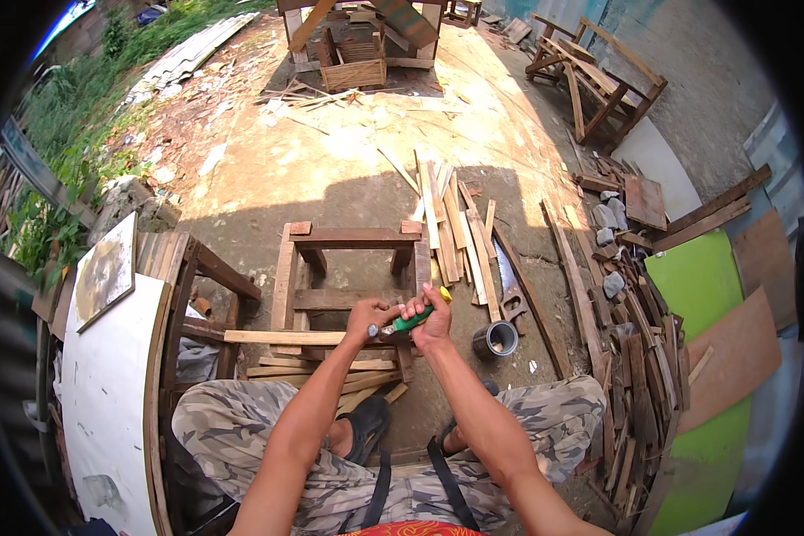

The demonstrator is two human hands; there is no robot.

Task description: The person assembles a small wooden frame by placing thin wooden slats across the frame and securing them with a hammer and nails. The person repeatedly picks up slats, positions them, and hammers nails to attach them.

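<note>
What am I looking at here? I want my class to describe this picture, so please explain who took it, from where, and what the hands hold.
There is no machine: a person wears a wide camera on the head, looking down, so straight edges bend. The seated person's right hand grips a green-handled tool. The left hand presses a thin wooden strip onto a small wooden frame. On the ground lie loose slats, a handsaw and a round tin. A pile of scrap wood sits at the right.
</note>
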